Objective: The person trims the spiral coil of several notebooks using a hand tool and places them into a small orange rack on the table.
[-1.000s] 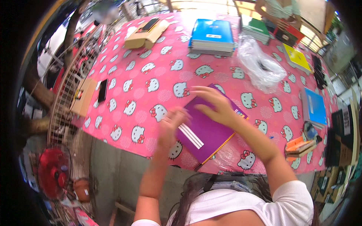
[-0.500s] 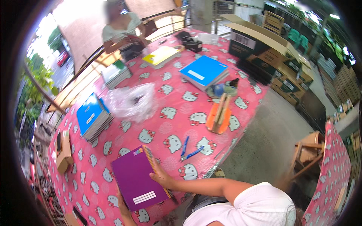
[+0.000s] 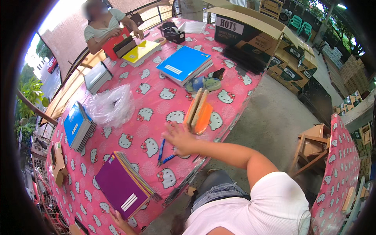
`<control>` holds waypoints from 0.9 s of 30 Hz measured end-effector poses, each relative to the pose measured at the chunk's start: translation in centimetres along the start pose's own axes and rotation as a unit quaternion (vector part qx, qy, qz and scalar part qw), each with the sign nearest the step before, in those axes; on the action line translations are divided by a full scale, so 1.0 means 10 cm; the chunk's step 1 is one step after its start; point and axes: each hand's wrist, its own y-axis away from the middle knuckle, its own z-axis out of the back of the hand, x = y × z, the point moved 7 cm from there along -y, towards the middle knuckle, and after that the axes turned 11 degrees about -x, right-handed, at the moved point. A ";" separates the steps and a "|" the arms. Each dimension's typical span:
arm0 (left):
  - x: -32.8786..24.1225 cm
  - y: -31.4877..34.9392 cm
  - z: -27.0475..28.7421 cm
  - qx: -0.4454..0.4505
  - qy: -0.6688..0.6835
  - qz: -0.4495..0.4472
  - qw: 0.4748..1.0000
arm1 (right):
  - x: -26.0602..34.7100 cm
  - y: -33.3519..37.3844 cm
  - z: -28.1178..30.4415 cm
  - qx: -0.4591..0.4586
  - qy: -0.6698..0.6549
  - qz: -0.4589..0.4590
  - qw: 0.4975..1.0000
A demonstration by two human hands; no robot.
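A stack of purple spiral notebooks [image 3: 123, 184] lies near the front edge of the table, the top one with a white label. My left hand [image 3: 121, 223] rests at the stack's lower edge, fingers stretched out and not gripping. Over the blue-handled pliers [image 3: 161, 152] reaches my right hand [image 3: 181, 139], its fingers spread and holding nothing; it hides part of one handle. Just beyond that hand, an orange board with two upright wooden strips [image 3: 199, 113] stands on the table.
Blue notebook stacks [image 3: 186, 62] [image 3: 76, 123], a yellow one [image 3: 141, 52] and crumpled clear plastic [image 3: 111, 105] sit on the pink patterned tablecloth [image 3: 156, 102]. Across the table a person [image 3: 105, 31] handles a red item. Large cartons [image 3: 246, 35] are at the far right.
My right hand has left the notebooks and moved right and away, to the pliers. My left hand stays by the stack. The person opposite now holds a red item.
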 end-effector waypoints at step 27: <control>-0.55 1.96 -1.61 -0.124 -0.233 -0.041 0.964 | 0.96 0.00 -0.45 0.072 -0.055 0.303 0.949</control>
